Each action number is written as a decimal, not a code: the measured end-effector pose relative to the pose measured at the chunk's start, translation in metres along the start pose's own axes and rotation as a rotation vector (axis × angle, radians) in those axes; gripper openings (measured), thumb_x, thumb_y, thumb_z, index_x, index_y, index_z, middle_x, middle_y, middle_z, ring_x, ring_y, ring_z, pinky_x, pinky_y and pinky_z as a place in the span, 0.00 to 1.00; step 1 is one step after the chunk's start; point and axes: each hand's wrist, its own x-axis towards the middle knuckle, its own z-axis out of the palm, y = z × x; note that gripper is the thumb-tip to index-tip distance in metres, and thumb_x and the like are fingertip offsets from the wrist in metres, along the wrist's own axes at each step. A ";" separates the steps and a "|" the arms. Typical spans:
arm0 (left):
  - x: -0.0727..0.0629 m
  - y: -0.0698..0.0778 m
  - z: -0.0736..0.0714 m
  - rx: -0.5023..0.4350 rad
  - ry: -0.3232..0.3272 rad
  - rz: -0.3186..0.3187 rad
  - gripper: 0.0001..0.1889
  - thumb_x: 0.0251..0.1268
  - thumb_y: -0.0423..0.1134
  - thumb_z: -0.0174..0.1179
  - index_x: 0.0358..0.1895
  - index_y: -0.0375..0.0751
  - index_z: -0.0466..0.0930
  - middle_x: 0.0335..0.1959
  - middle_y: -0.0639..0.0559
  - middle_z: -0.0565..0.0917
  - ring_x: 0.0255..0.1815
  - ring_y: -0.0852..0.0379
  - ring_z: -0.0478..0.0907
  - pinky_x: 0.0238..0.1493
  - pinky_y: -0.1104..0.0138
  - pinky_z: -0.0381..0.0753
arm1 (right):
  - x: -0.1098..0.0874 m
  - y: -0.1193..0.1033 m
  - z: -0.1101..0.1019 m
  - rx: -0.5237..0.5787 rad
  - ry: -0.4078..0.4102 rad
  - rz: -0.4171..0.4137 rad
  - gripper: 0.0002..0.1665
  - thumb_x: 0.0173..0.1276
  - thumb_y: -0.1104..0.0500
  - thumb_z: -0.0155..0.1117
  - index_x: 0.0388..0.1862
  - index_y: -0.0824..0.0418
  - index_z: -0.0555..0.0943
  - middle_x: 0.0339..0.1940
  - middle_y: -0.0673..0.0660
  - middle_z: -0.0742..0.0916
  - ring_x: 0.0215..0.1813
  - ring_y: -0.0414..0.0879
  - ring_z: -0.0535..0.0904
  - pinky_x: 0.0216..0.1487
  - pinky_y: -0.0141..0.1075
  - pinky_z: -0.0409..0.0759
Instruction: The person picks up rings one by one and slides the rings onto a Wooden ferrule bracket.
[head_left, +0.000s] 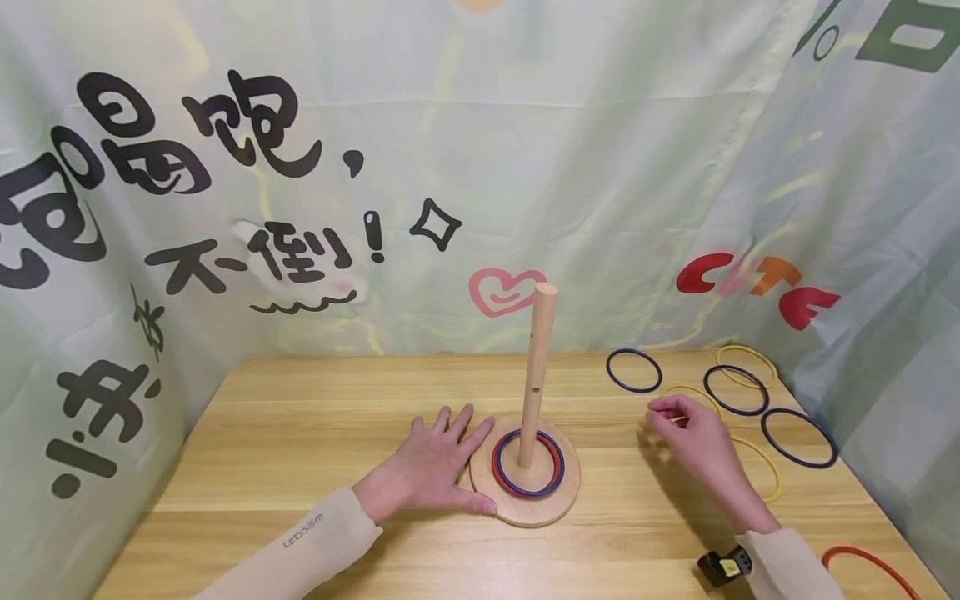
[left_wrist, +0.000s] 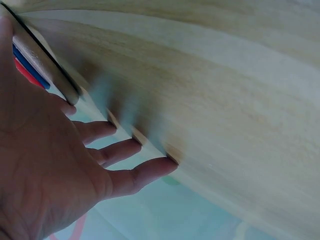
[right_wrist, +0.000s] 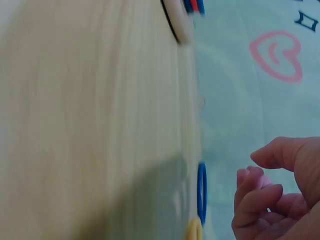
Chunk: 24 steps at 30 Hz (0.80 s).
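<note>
A round wooden base (head_left: pixel 536 515) carries an upright wooden peg (head_left: pixel 534 375). Around the peg's foot lie a blue ring (head_left: pixel 531 497) and a red ring (head_left: pixel 494 460), nearly stacked. My left hand (head_left: pixel 429 471) rests with fingers spread at the base's left side, its thumb at the front edge. To the right, over the table, my right hand (head_left: pixel 696 433) hovers with fingers loosely bent; in the right wrist view the thumb stands apart from the fingers and nothing shows between them. Nearest it is a yellow ring (head_left: pixel 692 386), partly hidden by the hand.
More rings lie on the right of the wooden table (head_left: pixel 322 433): a blue ring (head_left: pixel 637 392) at the back, overlapping blue and yellow ones in the corner, another yellow ring (head_left: pixel 780 479), and a red ring (head_left: pixel 862 550) near the front. Printed cloth (head_left: pixel 420 125) hangs behind and beside.
</note>
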 end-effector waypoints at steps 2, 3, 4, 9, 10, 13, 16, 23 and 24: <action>0.000 0.000 0.000 0.002 0.003 0.001 0.65 0.59 0.90 0.50 0.92 0.51 0.50 0.88 0.33 0.56 0.82 0.23 0.60 0.66 0.25 0.68 | 0.004 0.005 -0.008 -0.033 0.015 0.006 0.21 0.83 0.52 0.66 0.60 0.68 0.85 0.49 0.60 0.89 0.47 0.52 0.84 0.39 0.36 0.79; 0.000 0.000 0.000 0.005 0.006 0.001 0.65 0.59 0.90 0.50 0.92 0.51 0.50 0.88 0.33 0.56 0.81 0.23 0.60 0.66 0.25 0.68 | 0.005 0.007 -0.011 -0.045 0.020 0.015 0.21 0.84 0.51 0.66 0.60 0.68 0.85 0.49 0.60 0.89 0.47 0.52 0.84 0.39 0.37 0.79; 0.000 -0.001 0.001 0.008 0.008 0.003 0.65 0.59 0.90 0.49 0.92 0.51 0.50 0.88 0.33 0.56 0.81 0.23 0.60 0.66 0.25 0.68 | 0.006 0.008 -0.013 -0.062 0.022 0.026 0.22 0.83 0.50 0.66 0.61 0.67 0.85 0.50 0.61 0.89 0.47 0.52 0.84 0.39 0.38 0.79; 0.001 -0.001 0.001 0.017 0.020 0.012 0.65 0.59 0.90 0.49 0.92 0.51 0.51 0.87 0.33 0.57 0.81 0.23 0.61 0.65 0.25 0.69 | 0.010 0.018 -0.020 -0.132 0.018 0.066 0.23 0.81 0.50 0.68 0.59 0.69 0.84 0.46 0.59 0.89 0.40 0.48 0.83 0.41 0.43 0.75; 0.001 -0.001 0.001 0.018 0.020 0.012 0.65 0.59 0.90 0.49 0.92 0.51 0.51 0.87 0.33 0.57 0.81 0.23 0.61 0.65 0.25 0.69 | 0.010 0.020 -0.021 -0.149 0.013 0.066 0.23 0.80 0.51 0.68 0.59 0.70 0.84 0.44 0.59 0.89 0.38 0.47 0.83 0.41 0.43 0.75; 0.001 -0.001 0.001 0.019 0.022 0.012 0.65 0.59 0.90 0.50 0.91 0.50 0.51 0.87 0.33 0.57 0.81 0.23 0.61 0.65 0.25 0.69 | 0.011 0.025 -0.022 -0.193 -0.006 0.053 0.21 0.78 0.54 0.69 0.56 0.71 0.83 0.38 0.57 0.89 0.36 0.47 0.81 0.41 0.44 0.75; 0.000 -0.001 0.000 0.019 0.022 0.011 0.65 0.59 0.90 0.50 0.91 0.51 0.52 0.87 0.33 0.57 0.81 0.23 0.62 0.65 0.25 0.69 | 0.013 0.029 -0.022 -0.220 -0.020 0.053 0.18 0.76 0.56 0.71 0.52 0.70 0.84 0.36 0.56 0.88 0.37 0.48 0.80 0.40 0.44 0.75; 0.000 0.000 0.000 0.019 0.022 0.012 0.65 0.60 0.90 0.50 0.91 0.51 0.52 0.87 0.33 0.57 0.80 0.23 0.62 0.64 0.26 0.70 | 0.017 0.033 -0.020 -0.255 -0.054 0.053 0.15 0.75 0.56 0.71 0.46 0.69 0.85 0.34 0.56 0.88 0.37 0.50 0.80 0.41 0.45 0.74; 0.000 0.000 0.000 0.021 0.021 0.012 0.65 0.60 0.90 0.50 0.91 0.51 0.51 0.87 0.33 0.57 0.80 0.23 0.62 0.64 0.26 0.70 | 0.018 0.033 -0.020 -0.261 -0.055 0.045 0.14 0.75 0.57 0.71 0.45 0.69 0.85 0.35 0.57 0.88 0.37 0.50 0.80 0.41 0.45 0.74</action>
